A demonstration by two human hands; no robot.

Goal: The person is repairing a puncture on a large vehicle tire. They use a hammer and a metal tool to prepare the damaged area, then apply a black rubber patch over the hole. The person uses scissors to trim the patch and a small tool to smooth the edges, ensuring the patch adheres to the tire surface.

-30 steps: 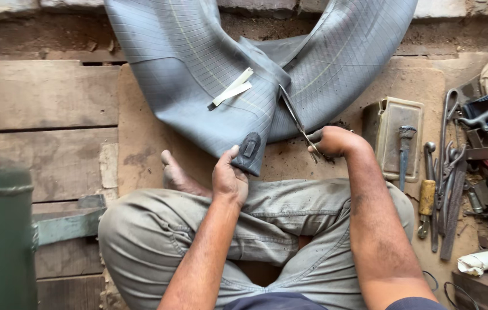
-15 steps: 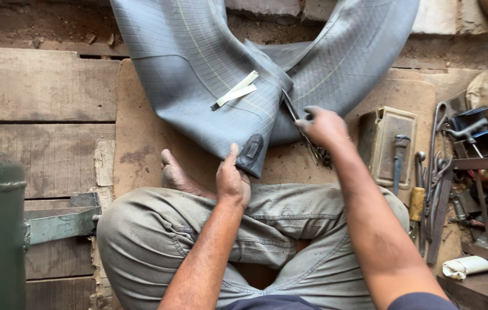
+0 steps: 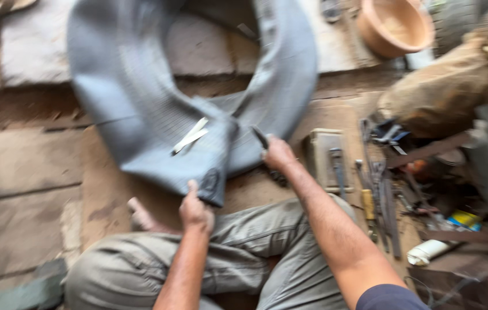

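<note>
1. Two hands work on one grey inner tube (image 3: 140, 115), which lies in a loop on the wooden floor (image 3: 25, 166) in front of the seated person's folded legs, its near fold just beside the knees. The frame is blurred, so fine detail is lost.
2. Left hand (image 3: 195, 211) is closed on the near edge of the tube, thumb up against the fold, next to a dark patch (image 3: 209, 181) on the rubber. Two pale strips (image 3: 190, 136) lie on the tube above it.
3. Right hand (image 3: 278, 154) is closed on a thin dark tool (image 3: 260, 136), whose tip stands at the tube's inner edge. My judgement: this is repair work at the fold, with one hand pinning the rubber and the other bringing the tool in. The next move seems to call for a steady hold on the fold and a careful tool tip, so the rubber is not nicked.
4. Right of that hand sits a pale flat box (image 3: 323, 158) with a tool lying on it; its inside is not shown.
5. Further right, loose hand tools (image 3: 379, 189) lie on the floor, with a white tube (image 3: 430, 251) near them.
6. Top right, an orange bowl (image 3: 394, 26) looks empty.
</note>
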